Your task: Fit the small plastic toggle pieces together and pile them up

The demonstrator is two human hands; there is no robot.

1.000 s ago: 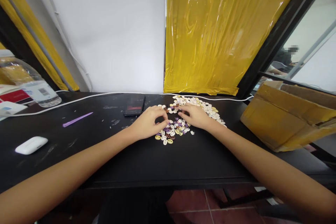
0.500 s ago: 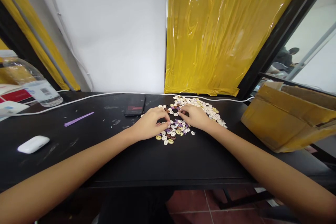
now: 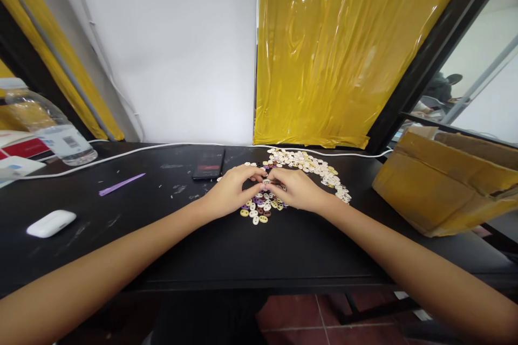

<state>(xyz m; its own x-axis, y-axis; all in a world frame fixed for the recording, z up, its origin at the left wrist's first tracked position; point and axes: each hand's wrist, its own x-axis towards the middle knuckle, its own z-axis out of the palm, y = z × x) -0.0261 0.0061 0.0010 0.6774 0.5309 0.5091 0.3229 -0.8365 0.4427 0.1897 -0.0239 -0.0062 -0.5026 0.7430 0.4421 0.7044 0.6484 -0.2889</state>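
My left hand [image 3: 232, 188] and my right hand [image 3: 297, 187] meet fingertip to fingertip over a pile of small oval pieces, each with two holes. Between their pinched fingers is a small whitish oval piece [image 3: 266, 181]. Its far side, and anything else in the fingers, is hidden. Just below the hands lies the near heap of oval pieces [image 3: 259, 210], in white, yellow, brown and purple. Behind and right of my right hand, a band of mostly white oval pieces [image 3: 313, 163] curves across the black table [image 3: 259, 250].
A phone [image 3: 208, 164] lies left of the pile. Farther left are a purple strip [image 3: 122, 184], a white earbud case [image 3: 51, 223] and a water bottle [image 3: 60, 132]. A white cable [image 3: 162, 145] runs along the back. At right stands an open cardboard box [image 3: 437, 183].
My right hand has moved left from the pile to meet my left hand. A whitish oval piece now shows between the fingertips of both hands.
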